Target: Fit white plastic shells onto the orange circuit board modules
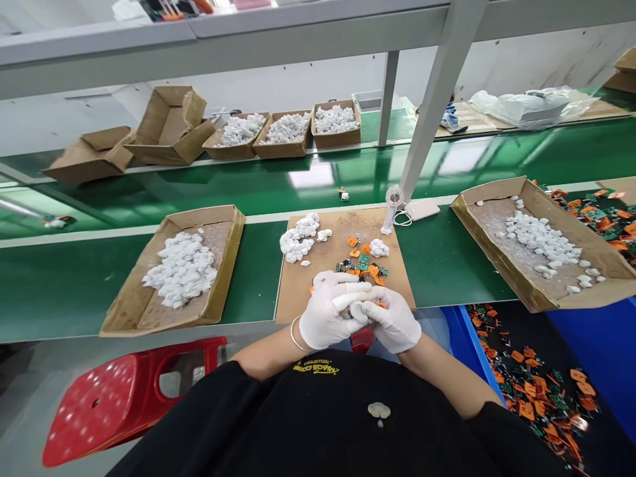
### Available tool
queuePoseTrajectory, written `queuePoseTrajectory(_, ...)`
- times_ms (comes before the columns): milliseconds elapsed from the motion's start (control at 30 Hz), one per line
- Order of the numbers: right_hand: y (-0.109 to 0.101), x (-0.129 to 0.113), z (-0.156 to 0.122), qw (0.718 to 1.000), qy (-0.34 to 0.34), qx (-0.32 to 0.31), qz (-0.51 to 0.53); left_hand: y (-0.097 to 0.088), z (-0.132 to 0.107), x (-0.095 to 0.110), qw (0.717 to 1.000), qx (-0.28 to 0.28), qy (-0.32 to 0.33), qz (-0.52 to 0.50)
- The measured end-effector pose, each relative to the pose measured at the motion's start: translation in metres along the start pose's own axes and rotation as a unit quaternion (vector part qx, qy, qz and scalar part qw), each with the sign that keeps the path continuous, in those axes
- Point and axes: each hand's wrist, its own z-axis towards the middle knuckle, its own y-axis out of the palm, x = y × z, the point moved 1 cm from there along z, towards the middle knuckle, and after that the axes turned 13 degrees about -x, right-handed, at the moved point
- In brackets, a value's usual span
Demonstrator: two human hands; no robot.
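Observation:
Both my hands wear white gloves and meet above the front edge of a brown board [293,295]. My left hand [330,311] is closed around a small whitish piece [356,310], partly hidden by the fingers. Pressed against it, my right hand [392,322] is closed too, with a bit of an orange part [380,305] showing between its fingers. Just beyond the hands lies a loose pile of small green circuit boards [364,262] and orange pieces [354,253]. White pieces sit in a cluster [298,238] at the board's left and a smaller cluster [379,248] at its right.
Cardboard trays of white pieces stand left [231,265] and right [489,255]. A small clear-headed fan [395,197] stands at the board's back. Behind runs a green belt [238,189]. A blue bin [472,348] of orange and green parts is at lower right, a red stool [94,404] at lower left.

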Motion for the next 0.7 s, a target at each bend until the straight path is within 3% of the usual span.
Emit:
queuePoseTrajectory(100, 0.001, -0.001, 0.001, 0.999, -0.002, -0.036, -0.009, -0.002, 0.001, 0.002, 1.000, 0.001, 0.012, 0.026)
queuePoseTrajectory(233, 0.005, -0.008, 0.006, 0.976, 0.027, -0.218, 0.002, -0.005, 0.000, -0.002, 0.997, -0.053, 0.035, -0.043)
queuePoseTrajectory(300, 0.006, -0.011, 0.006, 0.966, 0.045, -0.255, -0.012, -0.005, -0.002, -0.005, 0.992, -0.062, 0.042, -0.101)
queuePoseTrajectory(567, 0.002, -0.012, 0.002, 0.979, 0.077, -0.181, -0.049, -0.006, 0.001, -0.005, 0.977, -0.108, 0.056, -0.176)
queuePoseTrajectory(700, 0.003, -0.010, 0.003, 0.978, 0.083, -0.187, -0.046, -0.006, -0.003, -0.005, 0.979, -0.114, 0.039, -0.164)
